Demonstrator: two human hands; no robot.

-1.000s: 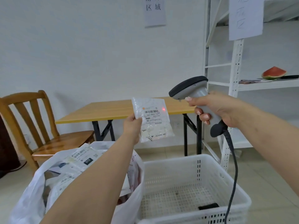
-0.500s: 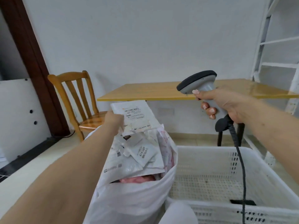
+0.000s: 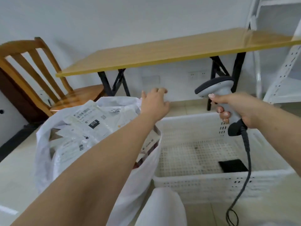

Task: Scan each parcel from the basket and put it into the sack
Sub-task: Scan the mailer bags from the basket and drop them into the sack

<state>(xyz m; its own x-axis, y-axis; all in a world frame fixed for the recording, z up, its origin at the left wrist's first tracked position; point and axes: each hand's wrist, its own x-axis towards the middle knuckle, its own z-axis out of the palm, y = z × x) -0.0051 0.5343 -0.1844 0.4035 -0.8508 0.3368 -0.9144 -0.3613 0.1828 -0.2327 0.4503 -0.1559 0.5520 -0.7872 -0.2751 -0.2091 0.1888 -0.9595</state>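
Left hand (image 3: pixel 155 103), centre frame: hanging empty, fingers spread, over full sack (image 3: pixel 78 137). Right hand (image 3: pixel 241 110): gripping scanner (image 3: pixel 216 90) above basket (image 3: pixel 211 181), readying next scan.

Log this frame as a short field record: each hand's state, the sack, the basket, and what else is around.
left hand: open, fingers spread, holding nothing, above the far rim of the sack
right hand: grips the scanner by its handle, above the basket
sack: white plastic, open, heaped with labelled parcels
basket: white, perforated, no parcels visible; a small black object lies on its floor
scanner cable: hangs down over the basket's near wall
surroundings: wooden chair, folding table, white shelving
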